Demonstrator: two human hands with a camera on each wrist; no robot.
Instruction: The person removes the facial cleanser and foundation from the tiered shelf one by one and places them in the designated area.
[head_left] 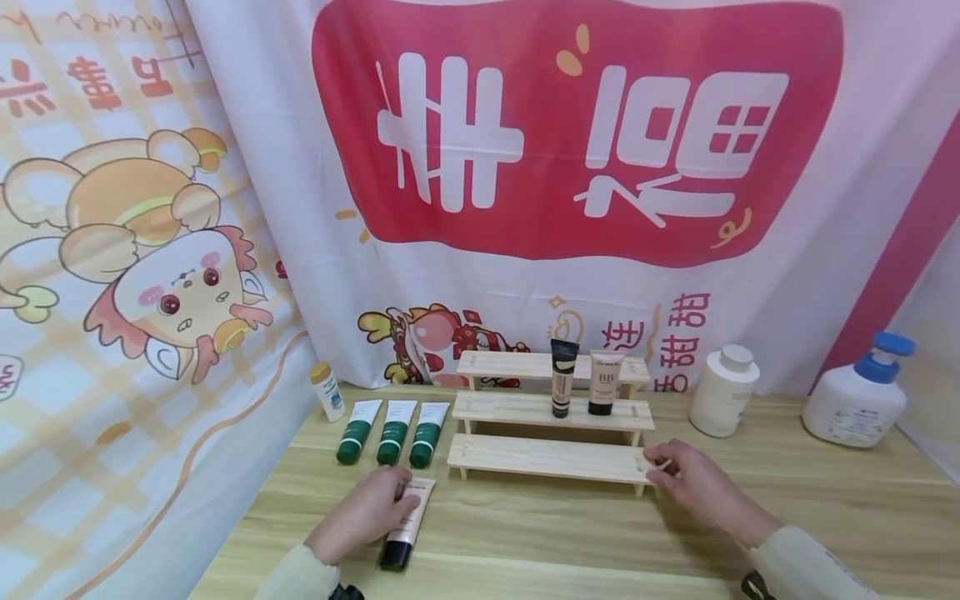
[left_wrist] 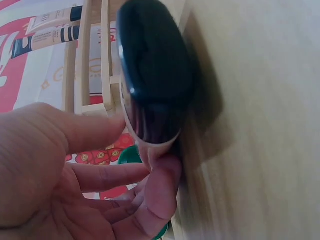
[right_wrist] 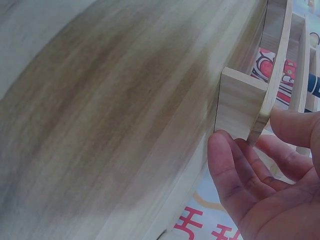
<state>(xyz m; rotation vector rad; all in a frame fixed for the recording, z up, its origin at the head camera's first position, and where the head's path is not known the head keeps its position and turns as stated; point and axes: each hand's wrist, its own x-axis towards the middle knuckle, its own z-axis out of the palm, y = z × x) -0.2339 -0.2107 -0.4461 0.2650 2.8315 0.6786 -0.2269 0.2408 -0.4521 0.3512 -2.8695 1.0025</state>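
Left hand (head_left: 370, 508) pinches the tube (head_left: 412, 523) down at the counter (head_left: 540, 542), front-left of the rack (head_left: 502, 407)! Right hand (head_left: 696, 485) pinches the bottom board (head_left: 547, 459); a light, even squeeze should keep both steady

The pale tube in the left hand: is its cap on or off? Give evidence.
On: the left wrist view shows the black cap covering the end of the pale tube that the left hand grips.

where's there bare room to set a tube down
The lowest tier of the wooden rack is bare left of the right hand, as is the tabletop between the held black-capped tube and right sleeve. Crowded: back left, with three green-capped tubes between the orange-capped bottle and rack.
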